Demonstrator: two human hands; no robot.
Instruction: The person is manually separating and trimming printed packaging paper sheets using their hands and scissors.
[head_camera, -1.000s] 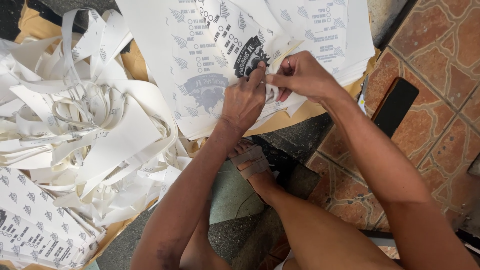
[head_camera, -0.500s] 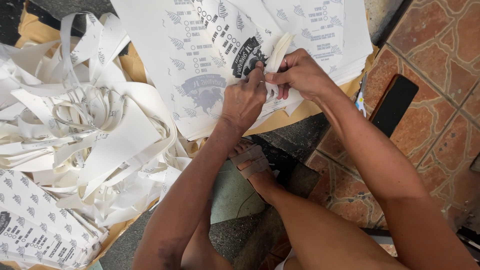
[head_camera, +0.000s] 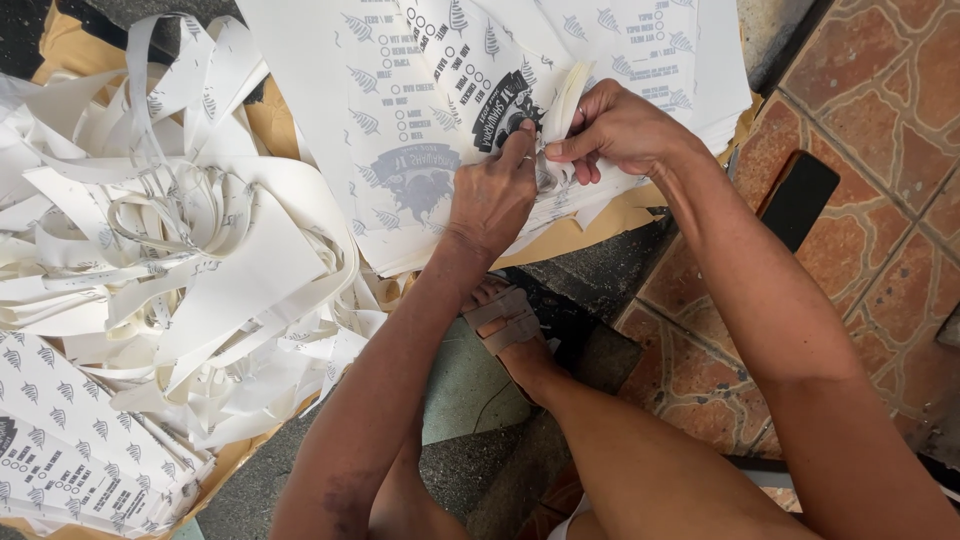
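Observation:
A thick stack of white printed sheets (head_camera: 400, 120) lies on brown paper in front of me. My left hand (head_camera: 493, 195) rests on top of the stack, its fingertips pressing near the dark round print. Next to it, my right hand (head_camera: 612, 128) pinches the lifted edge of several sheets (head_camera: 566, 100) and bends them upward. The two hands touch at the fingertips.
A tangled heap of white paper strips (head_camera: 170, 260) fills the left side. Another pile of printed sheets (head_camera: 60, 450) lies at the bottom left. A dark flat object (head_camera: 798, 200) lies on the terracotta tiles (head_camera: 880, 250) at right. My sandalled foot (head_camera: 505, 325) rests below the stack.
My right hand has lifted the edge of the sheets higher, curling it up. The left hand stays pressed on the stack.

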